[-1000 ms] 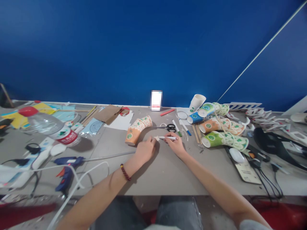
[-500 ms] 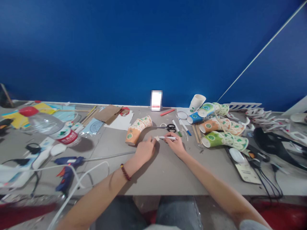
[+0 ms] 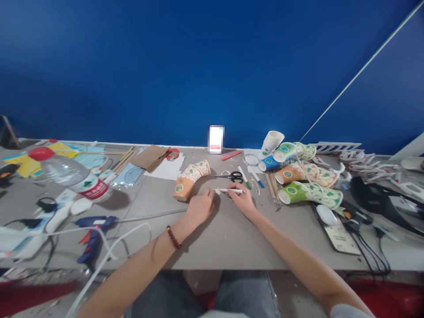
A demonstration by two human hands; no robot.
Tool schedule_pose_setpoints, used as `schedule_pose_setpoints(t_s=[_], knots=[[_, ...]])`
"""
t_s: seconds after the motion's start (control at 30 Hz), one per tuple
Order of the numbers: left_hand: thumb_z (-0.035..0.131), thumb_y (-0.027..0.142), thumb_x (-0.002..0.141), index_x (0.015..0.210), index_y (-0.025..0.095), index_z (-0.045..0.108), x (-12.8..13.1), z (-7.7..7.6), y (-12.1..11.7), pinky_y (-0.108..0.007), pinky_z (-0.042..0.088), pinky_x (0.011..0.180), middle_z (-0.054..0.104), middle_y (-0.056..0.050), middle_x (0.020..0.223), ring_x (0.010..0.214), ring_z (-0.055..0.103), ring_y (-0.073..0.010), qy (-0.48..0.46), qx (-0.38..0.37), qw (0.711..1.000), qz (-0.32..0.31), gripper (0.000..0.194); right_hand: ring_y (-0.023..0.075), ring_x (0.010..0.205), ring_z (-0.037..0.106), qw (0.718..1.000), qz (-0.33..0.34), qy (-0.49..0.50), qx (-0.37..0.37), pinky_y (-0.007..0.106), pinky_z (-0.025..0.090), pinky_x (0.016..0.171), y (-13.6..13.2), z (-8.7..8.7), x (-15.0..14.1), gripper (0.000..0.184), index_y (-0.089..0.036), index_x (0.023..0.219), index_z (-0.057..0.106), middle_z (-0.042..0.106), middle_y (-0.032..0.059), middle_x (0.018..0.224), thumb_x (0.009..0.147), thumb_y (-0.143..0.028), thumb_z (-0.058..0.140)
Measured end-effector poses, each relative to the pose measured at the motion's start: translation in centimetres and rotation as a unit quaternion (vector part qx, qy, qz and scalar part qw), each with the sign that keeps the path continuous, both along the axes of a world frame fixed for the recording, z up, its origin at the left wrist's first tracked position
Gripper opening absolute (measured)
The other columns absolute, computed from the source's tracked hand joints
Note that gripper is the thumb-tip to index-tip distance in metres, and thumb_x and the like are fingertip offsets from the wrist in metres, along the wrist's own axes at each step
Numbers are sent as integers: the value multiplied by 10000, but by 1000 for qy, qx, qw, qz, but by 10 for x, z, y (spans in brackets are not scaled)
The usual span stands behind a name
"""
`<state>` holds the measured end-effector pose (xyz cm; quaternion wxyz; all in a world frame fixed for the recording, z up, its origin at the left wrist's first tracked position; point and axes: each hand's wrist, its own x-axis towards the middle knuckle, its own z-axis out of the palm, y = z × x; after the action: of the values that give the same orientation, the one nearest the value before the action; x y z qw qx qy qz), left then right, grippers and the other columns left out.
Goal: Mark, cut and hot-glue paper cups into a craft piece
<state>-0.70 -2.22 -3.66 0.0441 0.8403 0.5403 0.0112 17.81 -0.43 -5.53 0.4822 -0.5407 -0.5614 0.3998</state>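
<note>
In my right hand (image 3: 241, 198) is a white marker (image 3: 232, 191), gripped near its right end, with its tip pointing left. That tip meets a small pale scrap (image 3: 217, 191) on the table. My left hand (image 3: 201, 206) is closed, its fingertips at the scrap's left edge, pinching or pressing it; the exact hold is too small to see. Just beyond my left hand lies a bent shape of joined orange and patterned paper cups (image 3: 187, 183). Scissors with black handles (image 3: 236, 177) lie behind the marker. A green marker (image 3: 244, 177) and a blue marker (image 3: 256, 176) rest to their right.
A blue glue gun (image 3: 94, 236) with a loose cable and a tilted-looking plastic bottle (image 3: 96, 187) stand at left. More joined paper cups (image 3: 309, 194), wooden sticks (image 3: 273, 185) and black cables occupy the right. A bright phone-like screen (image 3: 216, 139) stands against the blue wall.
</note>
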Motion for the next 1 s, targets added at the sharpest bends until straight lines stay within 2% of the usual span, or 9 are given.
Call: schedule_pose_setpoints(t_s=[0.2, 1.0], knots=[[384, 210, 951, 1373, 219, 474, -1, -1, 0, -303, 455, 618, 597, -104, 1155, 814, 672, -215, 2, 5, 1000, -7, 432, 147, 586, 509, 1000, -2, -5, 7, 245, 356, 518, 0, 2, 0, 144, -200, 706, 633, 603, -2, 618, 710, -338, 592], [365, 240, 964, 1380, 222, 493, -1, 0, 0, -320, 459, 621, 573, -115, 1160, 801, 664, -220, 5, -1, 1000, -7, 436, 142, 546, 504, 1000, -7, -11, -10, 254, 365, 525, -1, 2, 0, 126, -195, 643, 624, 576, -19, 562, 653, -315, 590]])
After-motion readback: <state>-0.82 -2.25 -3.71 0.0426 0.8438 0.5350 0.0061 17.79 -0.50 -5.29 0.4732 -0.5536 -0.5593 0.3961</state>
